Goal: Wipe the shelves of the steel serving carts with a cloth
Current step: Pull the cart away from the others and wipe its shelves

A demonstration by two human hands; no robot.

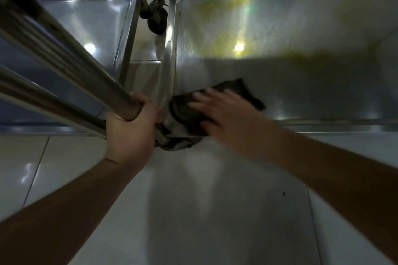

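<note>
- Right hand [217, 112], fingers spread flat, presses the dark cloth [215, 103] into the near-left corner of the steel cart shelf [290, 84].
- Left hand [131, 129] grips the cart's upright tube [71, 58], fingers wrapped tight.

I am looking into what appears to be a commercial kitchen or canteen back area: two steel serving carts [280, 34] with tray-like shelves [90, 28] stand side by side on castor wheels [157, 20] over a glossy pale tiled floor [193, 211].
</note>
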